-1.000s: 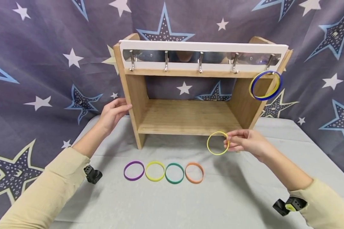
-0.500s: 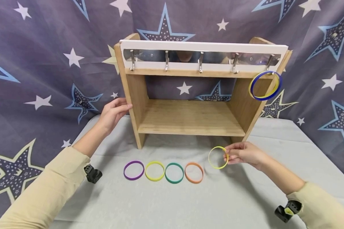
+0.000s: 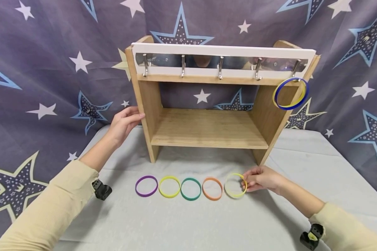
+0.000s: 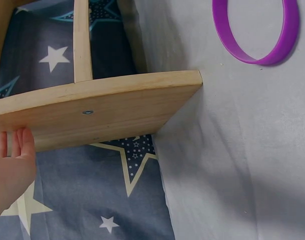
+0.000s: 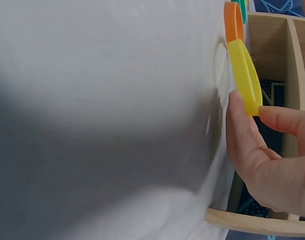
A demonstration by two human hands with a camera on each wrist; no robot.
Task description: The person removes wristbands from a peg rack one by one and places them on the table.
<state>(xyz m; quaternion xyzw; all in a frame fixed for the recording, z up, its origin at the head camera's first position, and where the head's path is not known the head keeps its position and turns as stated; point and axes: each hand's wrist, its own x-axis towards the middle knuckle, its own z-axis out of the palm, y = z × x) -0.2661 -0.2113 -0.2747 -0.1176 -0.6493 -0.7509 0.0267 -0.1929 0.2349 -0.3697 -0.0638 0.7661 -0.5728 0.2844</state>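
Observation:
My right hand [image 3: 264,179] pinches a yellow silicone wristband [image 5: 246,75] between thumb and fingers. The band is tilted, low over the tablecloth, just right of an orange wristband [image 3: 212,199]. Further left in the same row lie a teal wristband [image 3: 191,199], another yellow wristband [image 3: 169,196] and a purple wristband [image 3: 146,196]. My left hand [image 3: 122,127] rests its fingertips against the outer left side of a wooden shelf [image 3: 208,129]. In the left wrist view, those fingers [image 4: 27,142] press straight on the side panel.
Along the shelf's top runs a white rail [image 3: 223,49] with several metal hooks. A blue wristband [image 3: 307,93] and a yellow one hang together from the rightmost hook. A grey cloth [image 3: 176,223] covers the table, and a star-patterned curtain [image 3: 56,87] stands behind.
My right hand has come down and slightly left with the yellow wristband, from in front of the shelf to beside the orange one. The left hand stays against the shelf.

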